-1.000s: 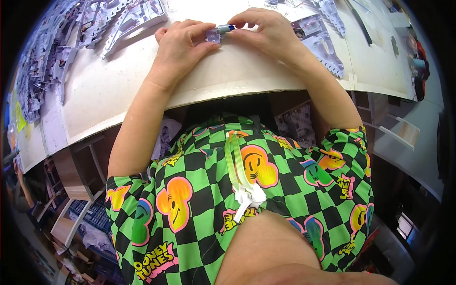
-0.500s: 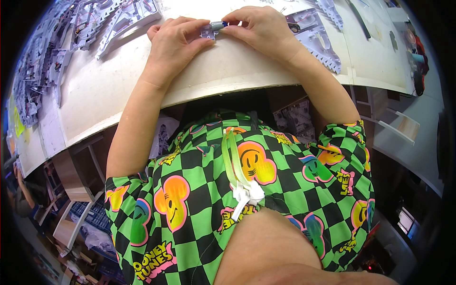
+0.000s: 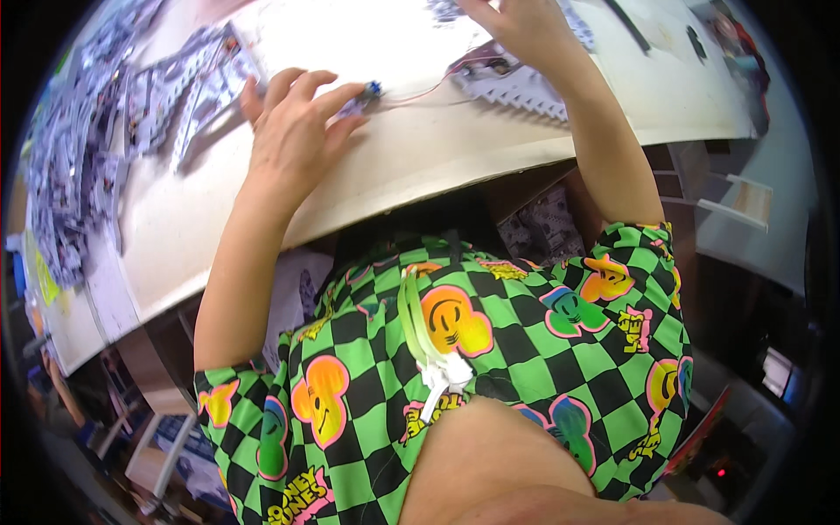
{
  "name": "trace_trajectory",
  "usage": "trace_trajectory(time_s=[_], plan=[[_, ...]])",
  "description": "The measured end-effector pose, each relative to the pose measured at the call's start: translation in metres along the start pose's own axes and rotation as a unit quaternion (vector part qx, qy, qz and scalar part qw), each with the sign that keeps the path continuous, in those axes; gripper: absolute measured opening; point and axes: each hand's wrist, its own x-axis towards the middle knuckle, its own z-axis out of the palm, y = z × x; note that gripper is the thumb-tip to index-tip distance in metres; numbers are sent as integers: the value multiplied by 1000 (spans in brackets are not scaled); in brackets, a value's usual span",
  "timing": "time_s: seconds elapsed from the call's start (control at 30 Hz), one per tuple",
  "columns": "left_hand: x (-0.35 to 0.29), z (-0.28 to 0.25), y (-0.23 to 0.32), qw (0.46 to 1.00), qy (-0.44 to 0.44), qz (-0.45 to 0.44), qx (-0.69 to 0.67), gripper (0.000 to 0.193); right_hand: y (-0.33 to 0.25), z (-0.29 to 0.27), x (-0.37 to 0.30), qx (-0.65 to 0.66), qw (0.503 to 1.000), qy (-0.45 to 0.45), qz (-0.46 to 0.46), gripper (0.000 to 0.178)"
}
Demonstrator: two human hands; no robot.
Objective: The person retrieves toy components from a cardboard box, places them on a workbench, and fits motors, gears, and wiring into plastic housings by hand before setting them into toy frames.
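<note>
My left hand [image 3: 300,140] is over the table with its thumb and index finger around a small motor [image 3: 374,89] with a blue end. A grey plastic piece beneath the motor is partly hidden by those fingers. Thin wires [image 3: 429,91] run from the motor rightward to a grey plastic housing [image 3: 512,92] with a toothed edge. Above that housing, my right hand [image 3: 529,31] reaches to the top edge of the picture. Its fingertips are cut off, so I cannot tell what they touch.
Many grey toothed housings [image 3: 79,166] are heaped along the left of the white table [image 3: 420,144], others [image 3: 206,87] beside my left hand. A black strip [image 3: 627,26] lies at the far right. A shelf frame [image 3: 738,199] stands beyond the table's right end.
My right hand has let go of the motor and moved up and right. My left hand stays at the motor, now lower in the picture. The view has shifted, and wires now show.
</note>
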Motion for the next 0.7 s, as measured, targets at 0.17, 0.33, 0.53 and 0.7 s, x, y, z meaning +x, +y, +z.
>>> trace_trajectory(time_s=[0.17, 0.33, 0.53, 0.7], plan=[[30, -11, -7, 998, 46, 23, -41, 29, 25, -23, 19, -15, 997, 64, 39, 21], [83, -3, -6, 999, 5, 40, -12, 25, 35, -8, 18, 13, 996, 51, 68, 21], [137, 38, -41, 998, -42, -3, 38, 26, 29, -15, 9, -11, 992, 26, 125, 20], [146, 57, -64, 995, -36, -62, 63, 23, 21, -11, 6, 4, 991, 15, 135, 19]])
